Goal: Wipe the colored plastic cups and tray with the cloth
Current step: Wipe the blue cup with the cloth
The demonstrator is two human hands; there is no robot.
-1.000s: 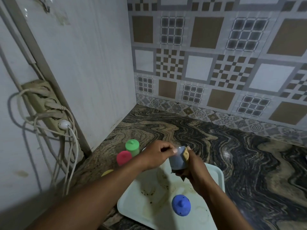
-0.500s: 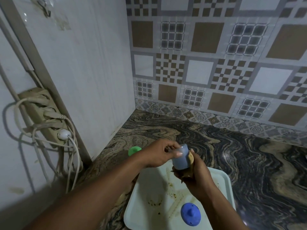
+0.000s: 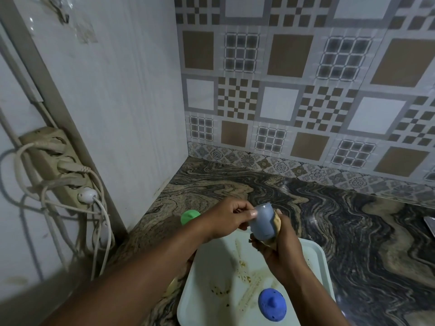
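Marbled table, tiled corner. Left hand pinches grey-blue cup above stained tray; right hand presses cloth around its right side. Judgement: turn cup against cloth, steady pressure, cover rim and base.

The grey-blue cup looks matt plastic, the pale tray smooth (though stained), the marbled counter glossy.
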